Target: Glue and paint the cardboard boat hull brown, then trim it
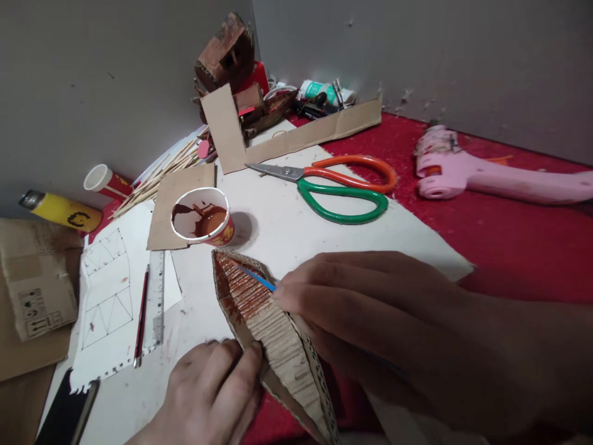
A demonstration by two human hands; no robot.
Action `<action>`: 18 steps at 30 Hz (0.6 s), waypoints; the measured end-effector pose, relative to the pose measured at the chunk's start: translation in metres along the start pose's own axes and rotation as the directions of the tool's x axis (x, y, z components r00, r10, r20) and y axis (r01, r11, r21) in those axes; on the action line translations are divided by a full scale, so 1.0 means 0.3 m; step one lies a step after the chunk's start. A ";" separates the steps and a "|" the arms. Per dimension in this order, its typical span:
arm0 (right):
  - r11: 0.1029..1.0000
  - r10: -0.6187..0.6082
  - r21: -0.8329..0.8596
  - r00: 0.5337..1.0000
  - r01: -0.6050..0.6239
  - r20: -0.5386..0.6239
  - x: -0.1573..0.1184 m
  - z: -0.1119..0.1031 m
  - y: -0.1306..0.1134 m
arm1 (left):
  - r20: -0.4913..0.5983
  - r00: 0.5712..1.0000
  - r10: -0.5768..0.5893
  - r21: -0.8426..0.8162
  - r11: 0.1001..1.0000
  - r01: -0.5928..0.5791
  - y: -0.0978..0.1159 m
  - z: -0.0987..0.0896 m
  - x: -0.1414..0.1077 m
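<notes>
A small cardboard boat (pixel 282 346) with a corrugated floor lies before me, its far end coated in wet reddish-brown paint. My left hand (pixel 210 389) pinches the boat's left wall near the middle. In my right hand (pixel 370 321) is a thin blue paintbrush (pixel 259 278), gripped near its front, its tip touching the painted floor close to the far point. The back of the brush is mostly hidden under the hand. Just beyond the boat stands a paper cup (pixel 225 236) with brown paint inside and smeared on its wall.
Scissors (pixel 296 173) with orange and green handles lie on white board (pixel 273 216). Right of them is a pink glue gun (pixel 504 179). A pencil (pixel 142 315), ruler (pixel 158 296) and drawn sheet (pixel 109 290) lie left. Cardboard pieces (pixel 319 130) and brown models (pixel 227 55) stand behind.
</notes>
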State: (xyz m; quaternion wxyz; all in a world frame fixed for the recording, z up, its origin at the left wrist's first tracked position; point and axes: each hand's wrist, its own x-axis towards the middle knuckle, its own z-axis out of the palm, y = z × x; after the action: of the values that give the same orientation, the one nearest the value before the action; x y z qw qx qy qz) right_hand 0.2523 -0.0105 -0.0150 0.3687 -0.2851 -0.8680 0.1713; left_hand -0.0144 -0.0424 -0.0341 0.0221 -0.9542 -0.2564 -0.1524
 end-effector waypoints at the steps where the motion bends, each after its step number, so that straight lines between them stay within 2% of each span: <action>1: 1.000 -0.006 0.004 1.000 0.006 0.003 0.004 0.002 0.004 | -0.003 1.000 0.000 0.001 1.000 0.000 0.000 0.000 0.000; 5: 1.000 -0.018 -0.022 1.000 0.019 0.011 0.008 -0.001 0.005 | 0.000 1.000 0.000 0.006 1.000 0.000 0.003 -0.002 0.002; 9: 0.993 -0.037 -0.110 0.999 0.034 -0.023 -0.018 -0.006 -0.033 | -0.001 1.000 -0.004 0.004 1.000 0.004 0.007 -0.002 0.007; 14: 0.957 0.050 -0.277 0.989 -0.087 -0.140 -0.042 0.011 -0.054 | -0.019 1.000 -0.014 -0.014 1.000 0.013 0.013 -0.003 0.018; 18: 0.970 -0.061 -0.240 0.997 0.048 -0.049 -0.017 0.020 -0.013 | -0.010 1.000 -0.023 -0.026 0.999 0.022 0.012 -0.004 0.019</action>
State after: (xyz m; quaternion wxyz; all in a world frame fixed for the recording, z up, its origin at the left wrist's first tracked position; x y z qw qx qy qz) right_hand 0.2493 -0.0172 -0.0200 0.3603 -0.3081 -0.8792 0.0475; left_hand -0.0082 -0.0429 -0.0309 0.0095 -0.9507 -0.2650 -0.1609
